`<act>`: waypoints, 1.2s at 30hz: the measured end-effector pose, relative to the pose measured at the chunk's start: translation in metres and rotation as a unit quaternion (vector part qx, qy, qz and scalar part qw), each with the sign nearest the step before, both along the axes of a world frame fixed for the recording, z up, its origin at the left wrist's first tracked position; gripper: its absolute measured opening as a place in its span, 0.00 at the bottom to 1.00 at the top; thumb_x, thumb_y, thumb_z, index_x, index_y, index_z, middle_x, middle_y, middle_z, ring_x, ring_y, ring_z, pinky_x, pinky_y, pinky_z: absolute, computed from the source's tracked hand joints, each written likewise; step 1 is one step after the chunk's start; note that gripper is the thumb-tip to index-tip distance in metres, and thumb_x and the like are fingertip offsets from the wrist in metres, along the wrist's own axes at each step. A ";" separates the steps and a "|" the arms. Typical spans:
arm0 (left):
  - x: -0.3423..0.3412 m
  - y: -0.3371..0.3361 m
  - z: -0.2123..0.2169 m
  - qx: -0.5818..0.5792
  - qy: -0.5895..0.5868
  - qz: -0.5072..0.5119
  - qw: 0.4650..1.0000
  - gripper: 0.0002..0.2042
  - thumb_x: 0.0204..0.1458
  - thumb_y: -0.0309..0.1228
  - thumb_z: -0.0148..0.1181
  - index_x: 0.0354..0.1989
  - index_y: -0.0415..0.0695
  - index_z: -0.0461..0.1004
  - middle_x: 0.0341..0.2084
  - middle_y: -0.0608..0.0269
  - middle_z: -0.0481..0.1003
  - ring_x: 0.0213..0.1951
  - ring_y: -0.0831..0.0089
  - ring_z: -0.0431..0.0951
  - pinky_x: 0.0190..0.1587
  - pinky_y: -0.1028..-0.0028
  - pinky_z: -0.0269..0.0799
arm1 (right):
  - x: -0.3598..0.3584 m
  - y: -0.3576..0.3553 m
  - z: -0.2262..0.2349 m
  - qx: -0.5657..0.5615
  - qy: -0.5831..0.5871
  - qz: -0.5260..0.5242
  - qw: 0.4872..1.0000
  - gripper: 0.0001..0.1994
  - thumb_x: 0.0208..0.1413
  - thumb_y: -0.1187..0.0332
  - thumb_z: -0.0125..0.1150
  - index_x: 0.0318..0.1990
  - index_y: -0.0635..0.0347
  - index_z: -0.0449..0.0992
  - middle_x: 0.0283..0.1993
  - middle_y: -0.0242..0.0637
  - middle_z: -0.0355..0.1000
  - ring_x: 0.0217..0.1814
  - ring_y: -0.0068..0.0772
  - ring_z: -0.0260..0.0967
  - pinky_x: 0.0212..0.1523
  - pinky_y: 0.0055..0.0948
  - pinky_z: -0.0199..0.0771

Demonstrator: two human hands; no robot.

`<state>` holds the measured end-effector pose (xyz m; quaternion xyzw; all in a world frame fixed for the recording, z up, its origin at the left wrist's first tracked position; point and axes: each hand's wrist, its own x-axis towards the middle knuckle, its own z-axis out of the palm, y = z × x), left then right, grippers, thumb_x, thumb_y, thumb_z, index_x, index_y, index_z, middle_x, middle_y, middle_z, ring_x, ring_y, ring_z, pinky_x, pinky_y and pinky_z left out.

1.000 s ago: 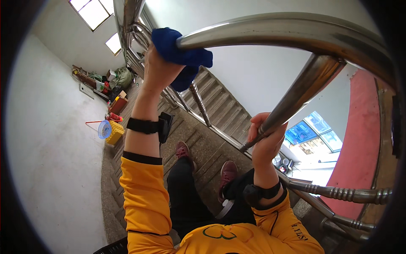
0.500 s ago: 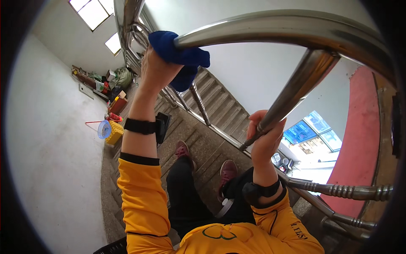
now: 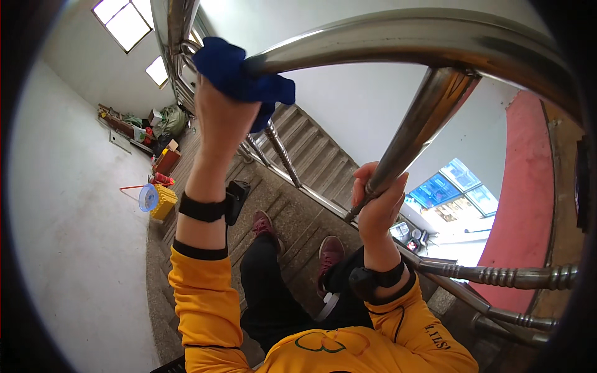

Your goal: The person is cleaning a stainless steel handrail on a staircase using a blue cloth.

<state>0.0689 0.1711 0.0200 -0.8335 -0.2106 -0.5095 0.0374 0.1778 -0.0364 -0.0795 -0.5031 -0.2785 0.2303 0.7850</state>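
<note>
My left hand (image 3: 224,115) is closed round a dark blue cloth (image 3: 233,71), which wraps the far end of the shiny metal handrail (image 3: 373,40). The cloth hides most of the left fingers, and a flap of it hangs below the rail. Lower and to the right, my right hand (image 3: 380,208) grips a slanting metal baluster (image 3: 404,133) near its lower part, fingers wrapped round it. This baluster joins the underside of the handrail. Black straps sit on both forearms.
Stone steps (image 3: 298,217) lie under my feet, and another flight (image 3: 314,149) descends beyond the railing. By the left wall stand a yellow bucket (image 3: 163,202), a blue basin (image 3: 148,198) and heaped bags (image 3: 171,121). Ridged metal bars (image 3: 528,276) run at the lower right.
My left hand and the cloth appear slightly further left and higher in view. The whole scene has shifted a little left. The right hand keeps its grip on the baluster.
</note>
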 end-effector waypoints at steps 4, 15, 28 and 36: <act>0.017 -0.012 0.007 0.022 -0.069 -0.030 0.997 0.20 0.32 0.32 0.70 0.36 0.44 0.71 0.35 0.59 0.72 0.41 0.58 0.72 0.46 0.64 0.67 | 0.001 -0.001 0.002 -0.009 -0.023 -0.013 1.000 0.35 0.60 0.41 0.19 0.28 0.63 0.69 0.11 0.30 0.57 0.12 0.22 0.54 0.16 0.20 0.53; -0.018 0.033 0.015 -0.314 0.067 -0.221 0.921 0.22 0.36 0.33 0.70 0.41 0.44 0.71 0.34 0.63 0.74 0.39 0.73 0.72 0.45 0.72 0.68 | 0.001 -0.001 0.005 0.007 -0.024 0.006 1.000 0.35 0.61 0.42 0.20 0.28 0.63 0.69 0.11 0.30 0.57 0.12 0.21 0.54 0.16 0.20 0.54; 0.016 0.001 -0.014 -0.024 -0.059 -0.010 0.998 0.23 0.31 0.34 0.70 0.40 0.47 0.71 0.43 0.61 0.72 0.47 0.55 0.69 0.53 0.62 0.62 | 0.001 -0.001 0.007 0.002 -0.025 -0.007 1.000 0.34 0.61 0.42 0.21 0.27 0.63 0.68 0.11 0.31 0.56 0.11 0.22 0.53 0.14 0.20 0.53; 0.031 -0.004 -0.059 0.050 -0.154 0.099 0.982 0.29 0.40 0.27 0.62 0.55 0.37 0.61 0.50 0.43 0.63 0.56 0.42 0.57 0.60 0.51 0.49 | 0.001 -0.001 0.003 -0.002 -0.017 -0.009 1.000 0.34 0.61 0.43 0.20 0.28 0.63 0.68 0.11 0.31 0.56 0.11 0.22 0.53 0.14 0.20 0.52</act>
